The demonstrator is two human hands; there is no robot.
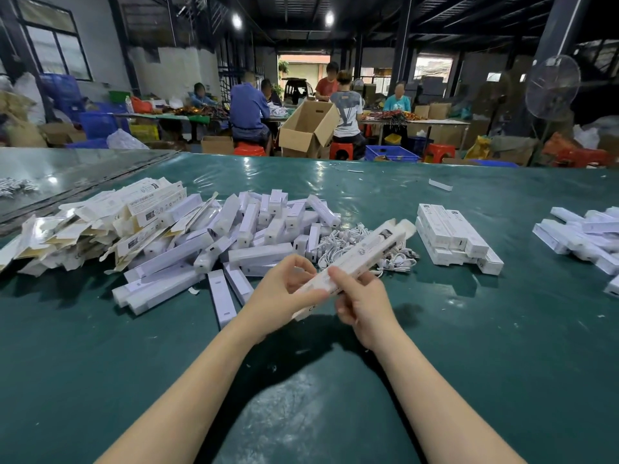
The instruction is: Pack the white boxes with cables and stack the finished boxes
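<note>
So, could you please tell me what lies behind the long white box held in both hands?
A tangle of white cables on the green table shows either side of the box; the box covers its middle, so that part is hidden.

We note a dim hall lit by two ceiling lamps [236, 21] and a bright doorway [303, 67]. Their glare streaks the glossy green table cover [335, 177]. We find soft shadows beneath the forearms [187, 380], motion blur on the held box [355, 259], and bowed lines at the edges.
</note>
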